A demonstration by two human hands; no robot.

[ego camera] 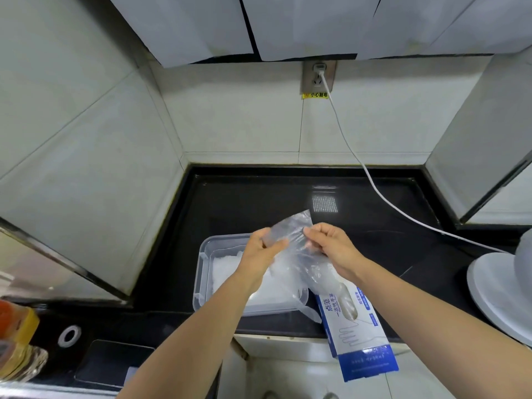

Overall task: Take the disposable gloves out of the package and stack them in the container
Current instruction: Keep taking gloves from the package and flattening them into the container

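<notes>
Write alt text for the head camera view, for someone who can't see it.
A left hand and right hand pinch a clear disposable glove over a clear container with gloves inside, on a black counter. The blue-and-white package lies right of it, overhanging the edge.

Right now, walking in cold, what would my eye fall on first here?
First, the two hands in the middle: the left hand and right hand pinch a clear plastic glove, held above a clear container on the black counter. Just right of it, a blue-and-white glove box juts over the counter's front edge. Behind, a white cable runs down from a wall socket toward the right.
</notes>
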